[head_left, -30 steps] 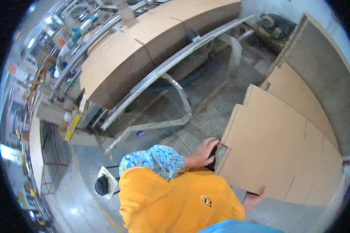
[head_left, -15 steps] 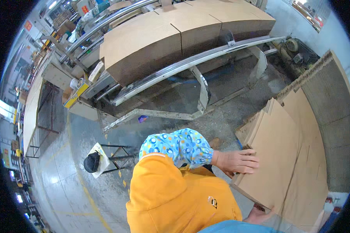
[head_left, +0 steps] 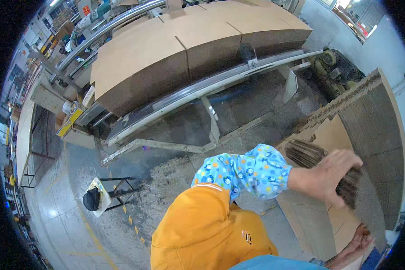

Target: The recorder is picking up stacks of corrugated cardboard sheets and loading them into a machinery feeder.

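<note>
My left hand (head_left: 330,173), in a blue patterned sleeve cover (head_left: 261,171), spans the upper edges of a bundle of brown cardboard sheets (head_left: 303,153), its thumb apart from the fingers and closed over the edges. The bundle is tilted, with its layered edges facing up. Low at the right, my right hand (head_left: 357,243) is curled at the bundle's lower side; its fingertips are blurred and partly hidden. Behind both hands leans more flat cardboard (head_left: 339,135).
A tall row of upright cardboard (head_left: 378,117) stands along the right wall. Long stacks of cardboard (head_left: 202,36) lie on a machine bed behind a metal rail (head_left: 202,90). A small stool with a black cap (head_left: 92,199) stands on the floor at left.
My left hand has moved right and up from the flat face to the edges. My right hand has shifted right. The cardboard bundle has tipped so its layered edges show.
</note>
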A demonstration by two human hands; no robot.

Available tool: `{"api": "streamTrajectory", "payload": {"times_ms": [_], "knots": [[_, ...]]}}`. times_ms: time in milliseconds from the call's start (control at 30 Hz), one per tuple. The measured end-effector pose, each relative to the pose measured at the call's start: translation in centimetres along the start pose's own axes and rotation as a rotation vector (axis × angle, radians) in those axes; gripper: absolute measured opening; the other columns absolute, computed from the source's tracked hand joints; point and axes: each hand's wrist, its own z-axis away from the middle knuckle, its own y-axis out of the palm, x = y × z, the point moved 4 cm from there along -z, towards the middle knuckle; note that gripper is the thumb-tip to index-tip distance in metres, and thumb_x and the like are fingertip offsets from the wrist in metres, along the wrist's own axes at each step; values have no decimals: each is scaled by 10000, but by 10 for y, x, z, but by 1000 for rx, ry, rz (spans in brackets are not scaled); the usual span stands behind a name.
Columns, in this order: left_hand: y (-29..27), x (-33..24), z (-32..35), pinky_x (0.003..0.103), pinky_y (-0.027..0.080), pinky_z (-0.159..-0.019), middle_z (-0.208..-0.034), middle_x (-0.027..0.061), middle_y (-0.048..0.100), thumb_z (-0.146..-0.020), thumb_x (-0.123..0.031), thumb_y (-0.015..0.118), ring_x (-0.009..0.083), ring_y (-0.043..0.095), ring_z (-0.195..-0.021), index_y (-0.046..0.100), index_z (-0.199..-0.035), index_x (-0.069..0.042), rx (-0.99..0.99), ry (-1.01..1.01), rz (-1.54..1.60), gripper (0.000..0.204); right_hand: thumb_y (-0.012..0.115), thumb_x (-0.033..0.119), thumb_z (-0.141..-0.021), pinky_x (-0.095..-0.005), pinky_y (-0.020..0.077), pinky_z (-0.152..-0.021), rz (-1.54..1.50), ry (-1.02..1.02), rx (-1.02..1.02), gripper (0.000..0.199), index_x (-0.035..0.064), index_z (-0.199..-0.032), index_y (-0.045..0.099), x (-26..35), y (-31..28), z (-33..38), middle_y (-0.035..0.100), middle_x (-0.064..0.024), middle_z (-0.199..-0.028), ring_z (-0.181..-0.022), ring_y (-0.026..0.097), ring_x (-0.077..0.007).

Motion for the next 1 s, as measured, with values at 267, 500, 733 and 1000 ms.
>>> {"api": "streamTrajectory", "payload": {"times_ms": [267, 500, 733, 1000], "knots": [[-10, 97, -75, 439, 364, -1008, -1234, 221, 442, -502, -292, 867, 403, 451, -1158, 353, -1322, 11, 4, -180, -49, 1015, 586, 226, -925, -385, 463, -961, 419, -448, -30, 437, -33, -1261, 480, -3, 92, -118, 562, -159, -1190, -1110, 561, -289], [-18, 120, -101, 365, 406, -1007, -1235, 113, 485, -560, -136, 915, 222, 501, -1152, 296, -1350, -11, 94, -411, 120, 1011, 478, 258, -986, -320, 345, -1038, 1130, -976, 169, 391, -17, -1260, 533, 41, 124, -230, 550, -134, -1264, -1207, 486, -219], [-31, 126, -107, 353, 466, -956, -1253, 124, 451, -598, -67, 889, 218, 508, -1147, 236, -1370, 2, 90, -576, 298, 1014, 338, 206, -1021, -347, 357, -1048, 1222, -908, 796, 357, 17, -1275, 503, 30, 156, -276, 562, -123, -1275, -1218, 499, -270], [-93, 119, -96, 429, 405, -1053, -1420, 164, 350, -567, -201, 927, 286, 440, -1268, -1, -1498, -61, 64, -742, 294, 1322, 277, 344, -1037, -354, 337, -1056, 1299, -672, 928, 478, 15, -1264, 538, 31, 170, -252, 541, -131, -1293, -1248, 470, -269]]}}
